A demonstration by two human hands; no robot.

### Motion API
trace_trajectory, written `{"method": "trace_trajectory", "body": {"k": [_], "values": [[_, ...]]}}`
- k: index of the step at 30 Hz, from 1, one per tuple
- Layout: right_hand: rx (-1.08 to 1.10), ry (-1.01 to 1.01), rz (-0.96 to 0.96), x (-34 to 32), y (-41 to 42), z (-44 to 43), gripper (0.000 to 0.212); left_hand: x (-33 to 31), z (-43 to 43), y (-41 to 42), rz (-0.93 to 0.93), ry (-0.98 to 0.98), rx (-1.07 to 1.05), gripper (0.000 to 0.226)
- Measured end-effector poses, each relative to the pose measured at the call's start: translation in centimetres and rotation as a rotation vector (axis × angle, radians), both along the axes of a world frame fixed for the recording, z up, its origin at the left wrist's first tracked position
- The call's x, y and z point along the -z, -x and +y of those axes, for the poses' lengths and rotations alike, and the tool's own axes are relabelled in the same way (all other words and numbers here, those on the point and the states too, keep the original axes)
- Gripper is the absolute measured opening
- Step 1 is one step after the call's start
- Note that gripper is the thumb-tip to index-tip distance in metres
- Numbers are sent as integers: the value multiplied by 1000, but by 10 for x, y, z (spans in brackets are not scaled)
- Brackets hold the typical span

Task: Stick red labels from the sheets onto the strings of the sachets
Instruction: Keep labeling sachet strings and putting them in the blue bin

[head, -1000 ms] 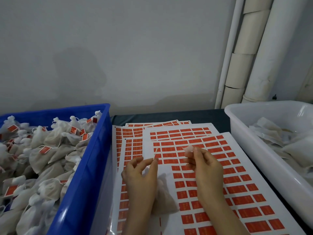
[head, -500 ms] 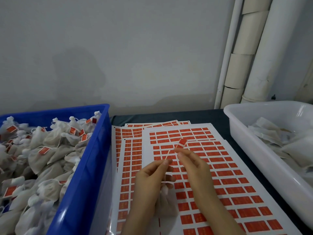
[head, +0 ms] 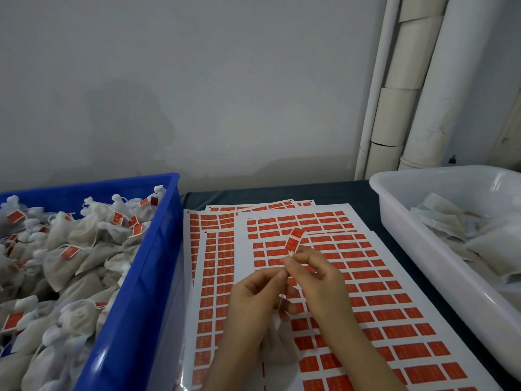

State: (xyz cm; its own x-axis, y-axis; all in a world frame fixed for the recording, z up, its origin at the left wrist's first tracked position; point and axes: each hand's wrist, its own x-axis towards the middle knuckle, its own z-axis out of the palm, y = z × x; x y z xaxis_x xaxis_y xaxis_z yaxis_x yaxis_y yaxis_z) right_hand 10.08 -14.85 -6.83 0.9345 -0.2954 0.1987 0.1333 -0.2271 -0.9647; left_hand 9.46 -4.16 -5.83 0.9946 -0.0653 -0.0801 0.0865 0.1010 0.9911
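Item, as I see it: left hand (head: 255, 294) and right hand (head: 315, 273) together at centre, both pinching one string (head: 282, 292). Red label (head: 294, 241) rises at 12 o'clock from the fingertips; sachet (head: 277, 341) hangs at 6. Label sheets (head: 375, 280) beneath. Blue bin (head: 141, 292) at 9, white tub (head: 423, 249) at 3.
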Motion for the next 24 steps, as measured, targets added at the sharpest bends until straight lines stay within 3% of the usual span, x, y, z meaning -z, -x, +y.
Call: {"method": "trace_trajectory", "body": {"k": [3, 7, 10, 19, 24], "values": [[49, -6, -35, -3, 1, 0, 1, 0, 0, 0, 25, -3, 4, 16], [176, -189, -89, -11, 2, -7, 29, 2, 1, -2, 66, 25, -26, 15], [161, -245, -82, -10, 2, -11, 27, 1, 3, -2, 93, 78, -48, 13], [-117, -85, -144, -12, 11, -1, 18, 2, 8, -7, 203, 252, -72, 24], [-132, -19, -180, -8, 9, 1, 25, 5, 8, -8, 188, 235, -40, 11]]}}
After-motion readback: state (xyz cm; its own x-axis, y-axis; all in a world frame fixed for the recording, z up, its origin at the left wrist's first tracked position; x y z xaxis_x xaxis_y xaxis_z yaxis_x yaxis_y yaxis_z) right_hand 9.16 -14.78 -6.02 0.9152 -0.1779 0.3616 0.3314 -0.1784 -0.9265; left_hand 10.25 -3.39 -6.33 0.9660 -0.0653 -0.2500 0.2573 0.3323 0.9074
